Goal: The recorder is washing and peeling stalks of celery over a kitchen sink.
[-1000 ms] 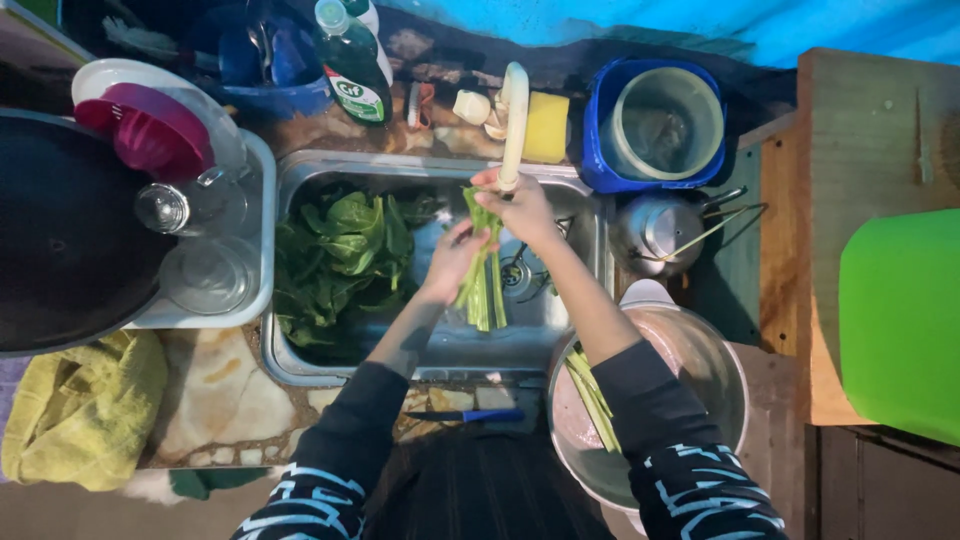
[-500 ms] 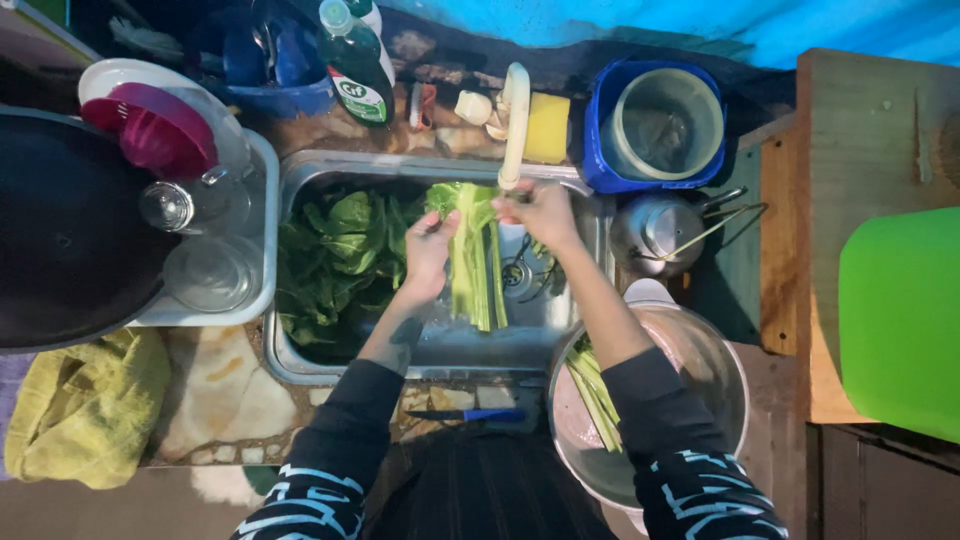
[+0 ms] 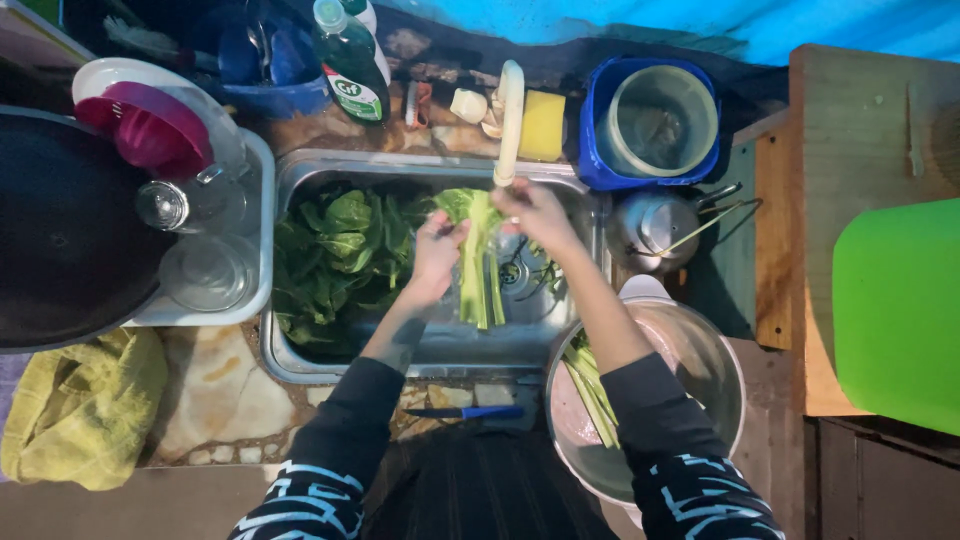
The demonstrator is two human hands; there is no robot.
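Both my hands hold one bunch of leafy greens (image 3: 478, 262) under the white tap (image 3: 509, 120), over the steel sink (image 3: 432, 345). My left hand (image 3: 436, 252) grips the bunch from the left, near the leaves. My right hand (image 3: 535, 212) grips its top from the right, just below the spout. The pale green stalks hang down toward me. More dark leafy greens (image 3: 335, 255) lie piled in the left half of the sink.
A steel bowl (image 3: 715, 385) with several green stalks stands at my right. A blue-handled knife (image 3: 468, 412) lies on the sink's near edge. A kettle (image 3: 650, 222), a blue tub (image 3: 655, 122), a dish-soap bottle (image 3: 350, 60), a dark pan (image 3: 60, 230) and a yellow cloth (image 3: 75, 410) surround the sink.
The bunch has been lifted from low in the sink up under the tap, its leaves now at the spout. My left hand slid up along it; my right hand moved slightly right.
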